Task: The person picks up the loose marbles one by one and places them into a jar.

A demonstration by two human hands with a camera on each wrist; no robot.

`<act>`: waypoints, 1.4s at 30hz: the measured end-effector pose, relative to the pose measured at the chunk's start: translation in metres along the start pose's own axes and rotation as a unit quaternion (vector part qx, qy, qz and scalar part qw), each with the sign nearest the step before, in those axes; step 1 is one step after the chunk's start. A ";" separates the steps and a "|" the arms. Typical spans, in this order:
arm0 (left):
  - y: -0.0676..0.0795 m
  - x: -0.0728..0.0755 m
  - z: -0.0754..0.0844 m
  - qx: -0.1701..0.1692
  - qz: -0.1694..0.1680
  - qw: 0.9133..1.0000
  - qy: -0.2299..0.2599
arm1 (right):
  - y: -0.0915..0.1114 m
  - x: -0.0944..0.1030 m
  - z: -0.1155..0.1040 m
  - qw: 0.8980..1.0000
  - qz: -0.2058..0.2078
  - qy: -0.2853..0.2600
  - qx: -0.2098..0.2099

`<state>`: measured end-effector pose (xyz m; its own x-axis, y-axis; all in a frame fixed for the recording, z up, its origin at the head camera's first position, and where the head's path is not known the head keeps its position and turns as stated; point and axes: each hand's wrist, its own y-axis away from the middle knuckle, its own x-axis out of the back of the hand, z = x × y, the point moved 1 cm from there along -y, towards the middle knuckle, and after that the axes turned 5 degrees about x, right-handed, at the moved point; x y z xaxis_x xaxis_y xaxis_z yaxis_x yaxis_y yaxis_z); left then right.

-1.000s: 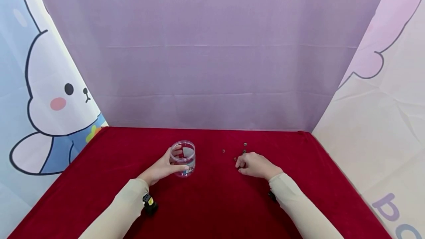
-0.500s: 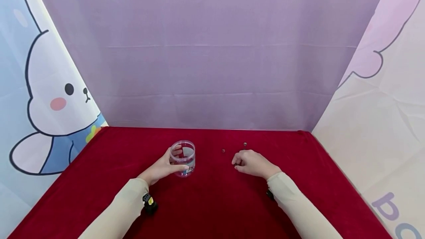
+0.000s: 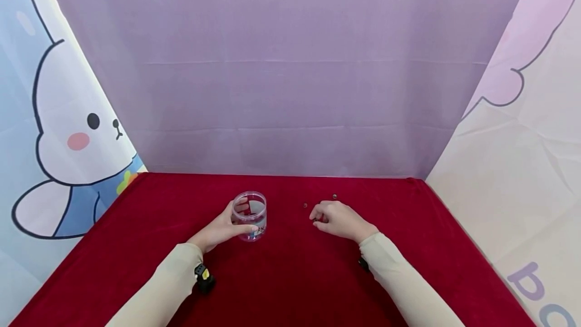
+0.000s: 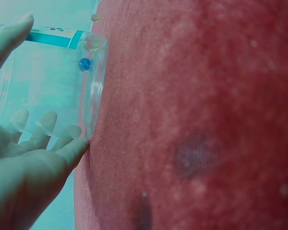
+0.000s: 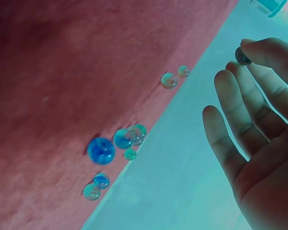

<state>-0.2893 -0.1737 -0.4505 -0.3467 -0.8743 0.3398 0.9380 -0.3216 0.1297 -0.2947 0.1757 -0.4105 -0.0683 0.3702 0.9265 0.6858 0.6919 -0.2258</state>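
My left hand (image 3: 220,228) grips a clear plastic jar (image 3: 257,210), which stands upright with no lid on the red cloth. Thumb and fingers wrap its sides. In the left wrist view a blue marble (image 4: 85,64) and a clear one (image 4: 91,43) lie at the jar's bottom. Just above the cloth, to the right of the jar, my right hand (image 3: 343,220) pinches a dark marble (image 5: 242,56) between thumb and index fingertip; the other fingers are spread in the right wrist view. Several glass marbles lie loose there, among them a larger blue one (image 5: 101,151).
Red cloth (image 3: 281,276) covers the table. In the head view one marble (image 3: 305,205) lies left of the right hand's fingers and another marble (image 3: 334,196) behind it. A purple curtain (image 3: 281,90) hangs at the back, with printed cloths at both sides.
My right hand has shifted left and slightly away, towards the jar, with the marble now visible at its fingertips. The left hand and jar have stayed in place.
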 end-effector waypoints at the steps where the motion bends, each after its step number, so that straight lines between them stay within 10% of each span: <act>1: 0.000 0.000 0.000 0.002 0.000 1.000 0.001 | -0.001 0.000 0.000 1.000 0.001 0.000 0.000; 42: -0.002 -0.003 0.002 -0.006 -0.002 1.000 0.014 | -0.053 -0.002 -0.049 0.998 0.048 -0.003 0.051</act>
<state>-0.2903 -0.1699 -0.4502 -0.3502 -0.8828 0.3130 0.9367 -0.3289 0.1205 -0.2955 0.1078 -0.3854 -0.0115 0.4413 0.8973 0.6117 0.7130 -0.3428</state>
